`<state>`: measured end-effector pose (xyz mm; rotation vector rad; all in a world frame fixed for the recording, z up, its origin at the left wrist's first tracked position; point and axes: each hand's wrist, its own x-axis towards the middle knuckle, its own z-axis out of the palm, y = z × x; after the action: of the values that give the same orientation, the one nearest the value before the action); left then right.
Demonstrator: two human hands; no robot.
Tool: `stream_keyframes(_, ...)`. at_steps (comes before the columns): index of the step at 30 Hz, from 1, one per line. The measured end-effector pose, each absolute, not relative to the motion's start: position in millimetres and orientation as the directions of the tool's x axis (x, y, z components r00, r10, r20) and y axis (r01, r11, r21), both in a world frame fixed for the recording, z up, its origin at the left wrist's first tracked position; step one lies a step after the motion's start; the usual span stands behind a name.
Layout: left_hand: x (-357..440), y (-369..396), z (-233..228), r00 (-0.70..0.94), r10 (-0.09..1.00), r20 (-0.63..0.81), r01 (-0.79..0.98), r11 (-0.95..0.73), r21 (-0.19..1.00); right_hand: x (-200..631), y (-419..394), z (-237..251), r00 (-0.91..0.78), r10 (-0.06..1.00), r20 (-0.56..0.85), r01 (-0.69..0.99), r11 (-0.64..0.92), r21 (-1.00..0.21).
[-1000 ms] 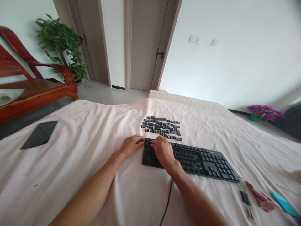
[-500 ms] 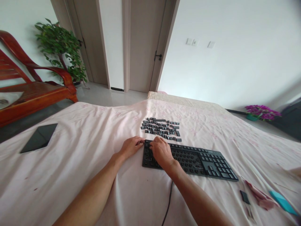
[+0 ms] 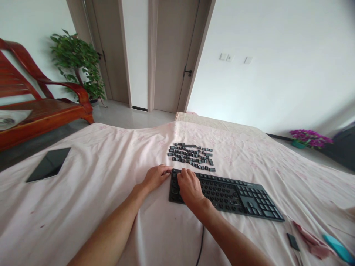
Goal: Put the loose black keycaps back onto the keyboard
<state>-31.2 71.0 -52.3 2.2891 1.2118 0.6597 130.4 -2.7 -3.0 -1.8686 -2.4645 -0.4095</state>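
Observation:
A black keyboard (image 3: 251, 201) lies at a slant on the bed cover, many of its main keys stripped of caps, with the number block still capped. My left hand (image 3: 157, 176) pinches its top left corner between closed fingers. Over the left part of the key field sits my right hand (image 3: 190, 186), fingers curled down and pressed together; whatever is under the fingertips is hidden. Just beyond the keyboard, loose black keycaps (image 3: 191, 155) are spread in rough rows. A black cable (image 3: 202, 242) runs toward me below my right wrist.
On the left of the pink bed cover (image 3: 105, 207) lies a dark tablet (image 3: 49, 164). At lower right are a small black-handled tool (image 3: 293, 241), a dark pink cloth (image 3: 314, 242) and a blue object (image 3: 338, 249). A wooden chair (image 3: 47, 114) stands beyond the bed's left edge.
The whole view has tilted up slightly, so everything sits a little lower. Both hands stay at the same places on the keyboard, with barely any finger movement visible.

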Motion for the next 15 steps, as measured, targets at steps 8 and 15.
stream_keyframes(8, -31, 69, -52, 0.497, 0.844, 0.203, 0.632, -0.512, 0.581, 127, -9, -5, -0.357, 0.928, 0.108, 0.912, 0.321, 0.254)
stream_keyframes(15, -29, 71, -54, 0.453, 0.867, 0.206, 0.648, -0.479, 0.592, 155, 35, 27, -0.215, 0.963, 0.161, 0.972, 0.228, -0.065)
